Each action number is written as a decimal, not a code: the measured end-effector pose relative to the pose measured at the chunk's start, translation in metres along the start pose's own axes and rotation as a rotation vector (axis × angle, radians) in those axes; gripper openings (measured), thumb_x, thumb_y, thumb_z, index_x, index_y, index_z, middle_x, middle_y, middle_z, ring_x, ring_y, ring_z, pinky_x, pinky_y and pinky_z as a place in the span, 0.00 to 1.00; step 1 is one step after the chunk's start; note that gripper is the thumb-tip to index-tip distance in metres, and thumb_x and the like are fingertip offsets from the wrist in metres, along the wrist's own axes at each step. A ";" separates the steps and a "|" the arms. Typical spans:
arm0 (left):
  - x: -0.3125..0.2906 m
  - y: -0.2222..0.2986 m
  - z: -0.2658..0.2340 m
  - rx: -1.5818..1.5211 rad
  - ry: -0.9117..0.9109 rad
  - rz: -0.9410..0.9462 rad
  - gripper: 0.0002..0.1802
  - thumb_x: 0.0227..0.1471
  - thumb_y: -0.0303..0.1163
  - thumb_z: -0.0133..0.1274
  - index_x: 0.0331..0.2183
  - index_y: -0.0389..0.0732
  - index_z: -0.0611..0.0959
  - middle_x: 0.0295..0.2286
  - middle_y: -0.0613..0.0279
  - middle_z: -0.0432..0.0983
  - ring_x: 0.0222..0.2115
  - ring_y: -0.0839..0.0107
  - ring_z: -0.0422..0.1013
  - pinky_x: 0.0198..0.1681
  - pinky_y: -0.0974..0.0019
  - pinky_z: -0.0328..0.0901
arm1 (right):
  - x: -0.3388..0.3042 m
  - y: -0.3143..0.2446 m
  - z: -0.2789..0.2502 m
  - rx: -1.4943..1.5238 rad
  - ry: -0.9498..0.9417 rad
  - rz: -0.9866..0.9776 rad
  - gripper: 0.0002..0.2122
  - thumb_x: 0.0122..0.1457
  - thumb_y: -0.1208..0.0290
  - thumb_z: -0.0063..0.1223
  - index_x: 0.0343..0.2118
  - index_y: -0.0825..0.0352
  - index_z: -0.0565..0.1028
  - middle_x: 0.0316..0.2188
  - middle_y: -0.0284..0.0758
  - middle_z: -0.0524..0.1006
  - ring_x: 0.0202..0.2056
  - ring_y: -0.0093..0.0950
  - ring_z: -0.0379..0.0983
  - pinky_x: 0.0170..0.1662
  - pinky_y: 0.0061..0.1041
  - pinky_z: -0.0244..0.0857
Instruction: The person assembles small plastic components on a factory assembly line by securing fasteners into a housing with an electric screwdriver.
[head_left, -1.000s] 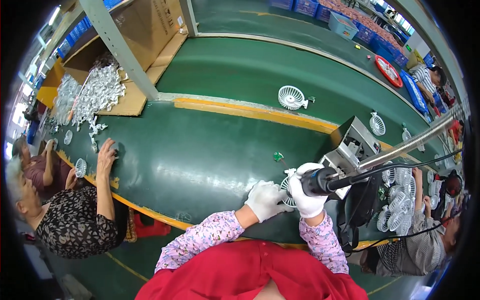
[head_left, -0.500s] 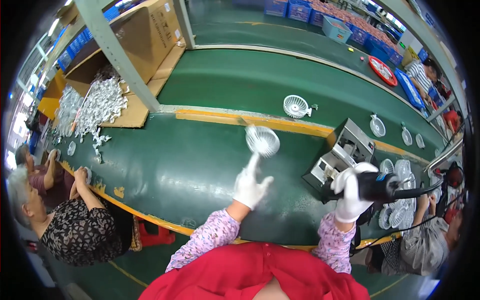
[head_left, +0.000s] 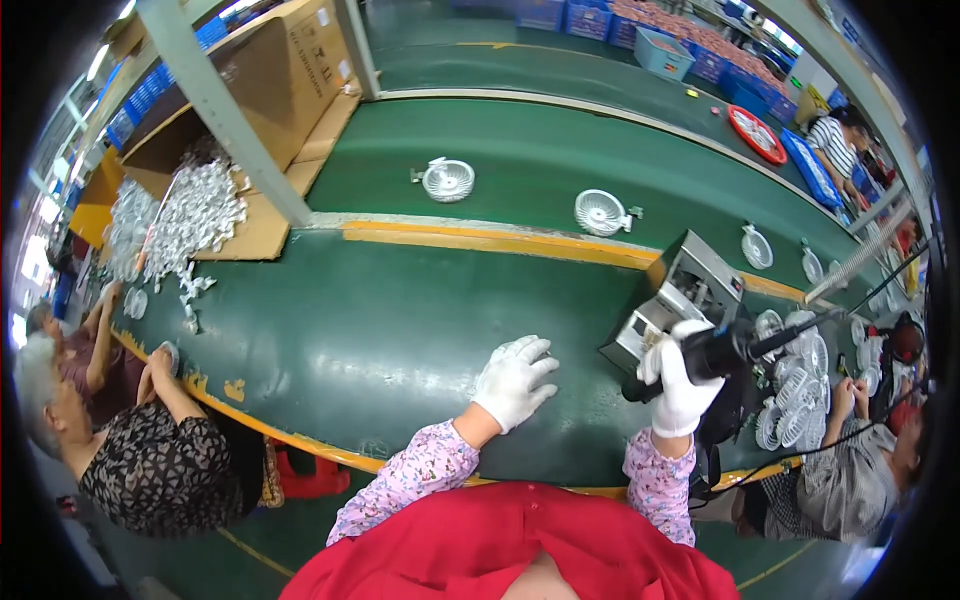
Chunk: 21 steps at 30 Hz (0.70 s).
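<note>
My left hand (head_left: 514,383), in a white glove, is held over the green bench (head_left: 380,330) with fingers spread and nothing in it. In its own white glove, my right hand (head_left: 682,392) is wrapped round a black corded electric screwdriver (head_left: 712,354). Just beyond that hand stands a metal screw feeder (head_left: 690,285). A white round fan grille (head_left: 448,181) lies on the far green belt (head_left: 520,140), up and left of my left hand. Another white grille (head_left: 601,213) rests further right on the same belt.
Several stacked white grilles (head_left: 795,400) lie right of the screwdriver. A tipped cardboard box (head_left: 310,60) spills small clear-white parts (head_left: 195,220) at the far left. Seated co-workers (head_left: 150,450) work along both sides. A yellow-edged ledge (head_left: 500,240) separates bench and belt.
The grille near my left hand has gone onto the far belt, further left. My left hand has drawn back and spread its fingers. The right hand with the screwdriver has shifted slightly left.
</note>
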<state>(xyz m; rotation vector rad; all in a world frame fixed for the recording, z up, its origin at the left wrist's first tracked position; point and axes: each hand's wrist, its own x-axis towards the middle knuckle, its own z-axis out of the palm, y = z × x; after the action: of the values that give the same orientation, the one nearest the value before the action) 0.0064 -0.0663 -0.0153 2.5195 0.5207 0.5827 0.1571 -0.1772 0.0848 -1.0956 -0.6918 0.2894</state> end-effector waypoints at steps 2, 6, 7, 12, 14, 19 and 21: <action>0.001 0.001 -0.001 -0.020 -0.021 0.007 0.16 0.38 0.36 0.57 0.34 0.44 0.78 0.42 0.58 0.68 0.48 0.59 0.61 0.49 0.58 0.56 | -0.010 0.001 0.002 0.035 0.008 0.027 0.10 0.49 0.86 0.44 0.36 0.70 0.64 0.13 0.32 0.64 0.11 0.23 0.60 0.16 0.21 0.59; 0.002 0.002 0.003 -0.051 0.022 0.041 0.17 0.36 0.36 0.57 0.33 0.43 0.78 0.42 0.57 0.68 0.48 0.59 0.61 0.49 0.58 0.56 | -0.015 -0.002 0.001 0.015 -0.125 -0.013 0.15 0.51 0.83 0.44 0.43 0.72 0.60 0.16 0.34 0.65 0.14 0.24 0.62 0.19 0.24 0.62; 0.001 0.002 0.004 -0.045 0.019 0.037 0.17 0.36 0.36 0.57 0.33 0.43 0.78 0.42 0.56 0.68 0.48 0.59 0.61 0.50 0.58 0.56 | -0.014 -0.004 0.002 0.031 -0.160 0.006 0.16 0.51 0.82 0.44 0.44 0.73 0.60 0.16 0.34 0.65 0.15 0.24 0.63 0.20 0.24 0.62; 0.000 0.000 0.002 -0.048 0.030 0.022 0.17 0.35 0.36 0.58 0.33 0.42 0.78 0.42 0.55 0.68 0.47 0.58 0.62 0.50 0.58 0.57 | -0.010 -0.012 0.007 0.204 -0.264 0.141 0.34 0.43 0.40 0.55 0.41 0.68 0.62 0.17 0.29 0.65 0.17 0.22 0.63 0.22 0.21 0.58; -0.001 0.000 0.002 -0.056 0.024 0.025 0.17 0.35 0.35 0.58 0.33 0.42 0.79 0.42 0.55 0.68 0.47 0.58 0.62 0.50 0.58 0.57 | -0.009 -0.012 0.006 0.196 -0.286 0.155 0.37 0.41 0.35 0.50 0.40 0.68 0.62 0.16 0.28 0.64 0.16 0.22 0.61 0.20 0.20 0.57; 0.002 0.000 0.001 -0.070 0.013 0.014 0.17 0.35 0.35 0.58 0.33 0.42 0.79 0.42 0.55 0.68 0.48 0.58 0.62 0.50 0.58 0.57 | -0.013 -0.009 0.005 0.168 -0.239 0.170 0.39 0.41 0.31 0.45 0.41 0.68 0.62 0.14 0.28 0.63 0.13 0.21 0.59 0.17 0.19 0.56; 0.002 -0.001 0.002 -0.077 0.011 0.022 0.17 0.35 0.35 0.58 0.33 0.42 0.79 0.42 0.56 0.68 0.48 0.58 0.61 0.50 0.58 0.57 | -0.015 -0.008 0.005 0.164 -0.241 0.161 0.39 0.41 0.31 0.45 0.41 0.68 0.62 0.14 0.28 0.63 0.13 0.21 0.59 0.17 0.19 0.56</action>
<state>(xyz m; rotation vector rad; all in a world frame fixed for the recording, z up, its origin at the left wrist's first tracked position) 0.0092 -0.0650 -0.0169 2.4529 0.4663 0.6134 0.1417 -0.1849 0.0876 -0.9694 -0.7804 0.6132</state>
